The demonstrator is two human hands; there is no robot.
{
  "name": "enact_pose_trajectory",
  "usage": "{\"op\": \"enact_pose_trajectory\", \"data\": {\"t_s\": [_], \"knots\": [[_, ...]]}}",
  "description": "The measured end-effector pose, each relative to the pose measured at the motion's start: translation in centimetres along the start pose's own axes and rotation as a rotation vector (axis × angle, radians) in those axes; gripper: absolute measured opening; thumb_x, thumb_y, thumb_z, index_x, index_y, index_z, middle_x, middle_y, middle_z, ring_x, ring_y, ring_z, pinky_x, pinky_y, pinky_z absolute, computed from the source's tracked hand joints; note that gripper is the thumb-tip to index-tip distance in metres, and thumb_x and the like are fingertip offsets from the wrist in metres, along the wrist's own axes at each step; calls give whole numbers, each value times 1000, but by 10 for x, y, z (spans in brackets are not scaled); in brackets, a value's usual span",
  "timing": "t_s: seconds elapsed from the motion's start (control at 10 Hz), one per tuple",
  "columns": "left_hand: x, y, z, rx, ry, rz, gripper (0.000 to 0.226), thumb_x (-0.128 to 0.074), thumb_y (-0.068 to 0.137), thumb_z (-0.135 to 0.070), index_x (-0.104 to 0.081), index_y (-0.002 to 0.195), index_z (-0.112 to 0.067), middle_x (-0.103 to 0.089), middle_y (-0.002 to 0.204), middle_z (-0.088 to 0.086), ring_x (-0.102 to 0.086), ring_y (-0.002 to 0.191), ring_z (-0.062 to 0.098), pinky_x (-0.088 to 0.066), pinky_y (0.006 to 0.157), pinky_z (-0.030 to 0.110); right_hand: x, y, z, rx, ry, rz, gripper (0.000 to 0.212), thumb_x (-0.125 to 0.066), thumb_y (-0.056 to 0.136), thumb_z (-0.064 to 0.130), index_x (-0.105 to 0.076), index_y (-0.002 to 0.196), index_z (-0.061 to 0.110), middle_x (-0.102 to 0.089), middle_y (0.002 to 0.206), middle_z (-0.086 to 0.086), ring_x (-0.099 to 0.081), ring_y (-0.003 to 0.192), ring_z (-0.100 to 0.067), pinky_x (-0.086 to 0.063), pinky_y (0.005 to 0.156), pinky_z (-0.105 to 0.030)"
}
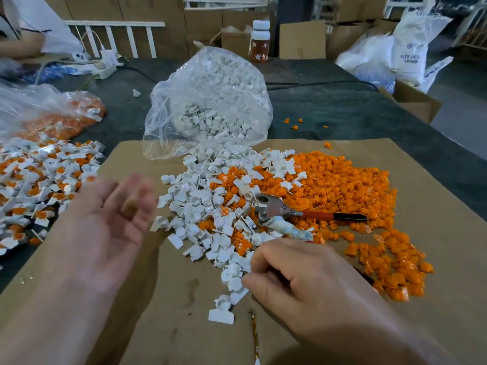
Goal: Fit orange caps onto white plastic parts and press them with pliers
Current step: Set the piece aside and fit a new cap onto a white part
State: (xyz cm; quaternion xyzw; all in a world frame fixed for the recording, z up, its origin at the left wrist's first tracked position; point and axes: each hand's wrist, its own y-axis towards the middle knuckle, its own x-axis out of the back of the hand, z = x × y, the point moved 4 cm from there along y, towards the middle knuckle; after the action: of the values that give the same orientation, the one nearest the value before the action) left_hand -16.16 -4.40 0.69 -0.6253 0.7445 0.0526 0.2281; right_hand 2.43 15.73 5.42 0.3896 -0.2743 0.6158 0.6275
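Hands (297, 275) beside white parts (200, 206), pliers (279, 210) beyond

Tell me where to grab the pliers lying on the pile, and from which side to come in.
Take the two handles, not the metal head. The pliers lie flat on the orange caps and white parts, head pointing left, the red-and-black handle and the tape-wrapped handle splayed to the right. Come from the right and above with the right hand, which is nearest, closing round both handles.
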Motion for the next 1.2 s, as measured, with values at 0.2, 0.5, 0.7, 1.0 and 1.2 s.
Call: {"op": "enact_pose_trajectory", "data": {"t_s": [0.2,0.5,0.7,1.0,1.2], "knots": [[-33,-49,-13,-421,1186,-9,34,-50,78,-79,-62,89,-49,-66,71,-26,-61,52,6,-48,48,30,-11,2,3,-10,-71,182,36,-41,81,77,-36,95,43,-42,78,25,-41,70,1,-24,57,-22],[-44,-67,19,-340,1672,455,83,-40,28,-108,-50,90,-55,-56,90,-39,-58,62,5,-52,56,35,-21,6,5,-63,-206,155,36,-46,91,63,-33,110,35,-53,104,9,-50,85,-18,-37,66,-38],[-69,-82,26,-646,1650,412,34,-51,65,-70,-45,73,-38,-46,58,-18,-48,53,5,-36,42,24,-21,7,-1,-78,-307,69,19,-41,99,46,-39,112,32,-49,98,8,-46,81,-19,-32,64,-33],[-77,-85,30,-669,1511,393,24,-52,78,-60,-45,78,-37,-46,63,-17,-48,55,6,-35,45,22,-10,6,-12,-144,-186,-55,24,-47,97,37,-33,116,38,-51,84,13,-51,75,-10,-38,57,-30],[-73,-82,28,-558,1318,319,25,-58,74,-57,-44,90,-45,-60,81,-20,-54,84,-2,-39,53,21,12,0,-23,-176,-203,-221,19,-56,93,37,-43,107,39,-36,75,23,-48,67,-5,-39,55,-24]]}}
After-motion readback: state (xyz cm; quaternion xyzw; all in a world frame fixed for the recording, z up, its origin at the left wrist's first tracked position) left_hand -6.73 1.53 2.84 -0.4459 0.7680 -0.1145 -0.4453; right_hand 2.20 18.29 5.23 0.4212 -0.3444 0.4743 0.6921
